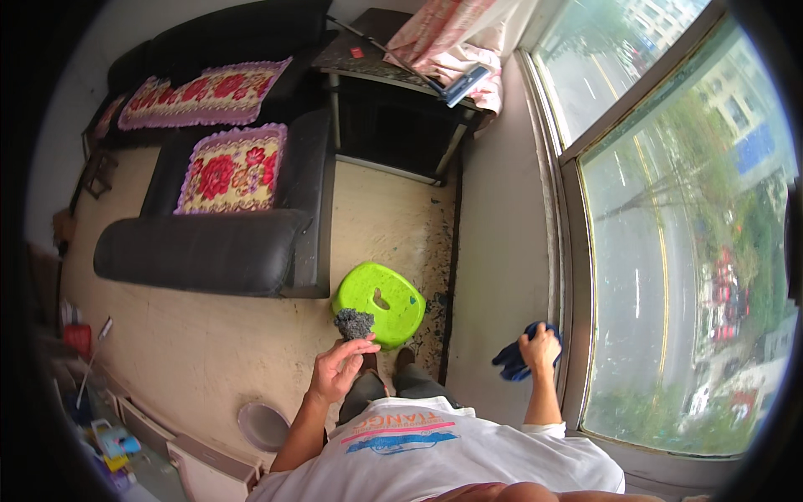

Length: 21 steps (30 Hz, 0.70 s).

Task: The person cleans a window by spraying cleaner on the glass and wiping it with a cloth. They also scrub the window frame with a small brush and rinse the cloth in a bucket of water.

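My left hand (340, 367) is raised in front of my body, with the thumb and fingers pinching a grey steel-wool scrubber (354, 322). Beneath the scrubber, a bright green plastic stool (395, 314) with a slot in its seat stands on the floor. Off to the right, my right hand (540, 350) presses a dark blue cloth (515, 364) against the inner edge of the window frame (560, 301). Part of the cloth hangs over the pale sill (495, 263).
A black leather sofa (207, 254) with floral covers stands at left. Ahead, a flat-headed squeegee or mop (465, 86) lies across a dark cabinet (376, 59) beside a pink curtain (439, 31). Paint flakes (439, 282) litter the floor by the wall. A round bin (262, 427) sits lower left.
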Motion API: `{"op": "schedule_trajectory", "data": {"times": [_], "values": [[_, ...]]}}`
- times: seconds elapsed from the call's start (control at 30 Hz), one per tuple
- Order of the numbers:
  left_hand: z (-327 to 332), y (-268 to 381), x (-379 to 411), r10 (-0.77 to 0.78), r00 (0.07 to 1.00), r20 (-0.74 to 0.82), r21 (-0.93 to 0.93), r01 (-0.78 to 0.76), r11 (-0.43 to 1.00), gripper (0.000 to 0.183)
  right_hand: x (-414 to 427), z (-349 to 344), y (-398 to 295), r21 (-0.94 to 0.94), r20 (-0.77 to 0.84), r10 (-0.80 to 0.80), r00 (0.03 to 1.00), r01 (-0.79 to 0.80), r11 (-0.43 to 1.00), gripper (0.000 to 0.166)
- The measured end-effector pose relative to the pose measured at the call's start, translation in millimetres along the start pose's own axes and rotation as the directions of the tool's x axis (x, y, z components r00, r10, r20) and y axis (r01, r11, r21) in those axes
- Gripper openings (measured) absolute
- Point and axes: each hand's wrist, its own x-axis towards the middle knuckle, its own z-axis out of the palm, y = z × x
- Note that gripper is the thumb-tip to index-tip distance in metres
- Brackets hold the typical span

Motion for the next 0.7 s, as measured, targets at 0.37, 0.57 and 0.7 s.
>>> {"op": "schedule_trajectory", "data": {"times": [0.37, 0.57, 0.7], "values": [[27.2, 12.0, -117.6, -0.017, 0.940, -0.341, 0.042, 0.034, 0.999, 0.026, -46.8, 108.8, -76.6, 0.506, 0.346, -0.388, 0.854, 0.178, 0.844, 0.051], [36.5, 26.4, -187.3, -0.072, 0.838, -0.541, 0.038, 0.110, 0.993, 0.025, -84.7, 100.1, -140.7, 0.816, 0.388, -0.727, 0.567, 0.155, 0.556, 0.033], [37.2, 25.3, -236.3, -0.105, 0.741, -0.663, 0.009, 0.148, 0.989, 0.024, -119.9, 94.1, -181.4, 0.922, 0.145, -0.903, 0.403, 0.277, 0.272, 0.025]]}}
